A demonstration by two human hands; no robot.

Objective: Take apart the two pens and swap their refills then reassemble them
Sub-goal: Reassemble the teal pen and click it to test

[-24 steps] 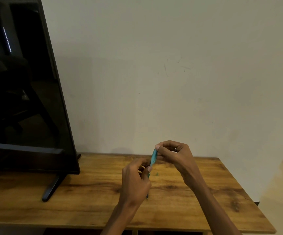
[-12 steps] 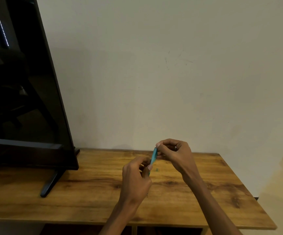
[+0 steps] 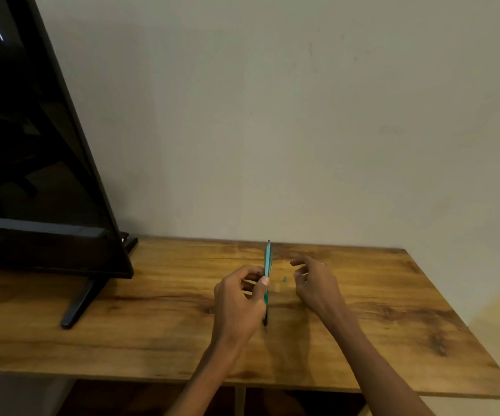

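A teal pen [image 3: 267,259] stands almost upright above the wooden table [image 3: 158,325], its dark tip pointing down near the tabletop. My left hand [image 3: 239,298] grips the pen's lower half between thumb and curled fingers. My right hand [image 3: 314,280] hovers just right of the pen with loosely curled fingers, holding nothing and not touching it. A tiny teal piece [image 3: 284,278] lies on the table between my hands. A second pen is not visible.
A large black TV [image 3: 32,160] on a stand with a black foot [image 3: 77,307] fills the left side of the table. A plain wall rises right behind the table. The table's right edge runs diagonally at the far right.
My right hand has let go of the pen's top and moved away to the right. The left hand still holds the pen. The view has tilted down.
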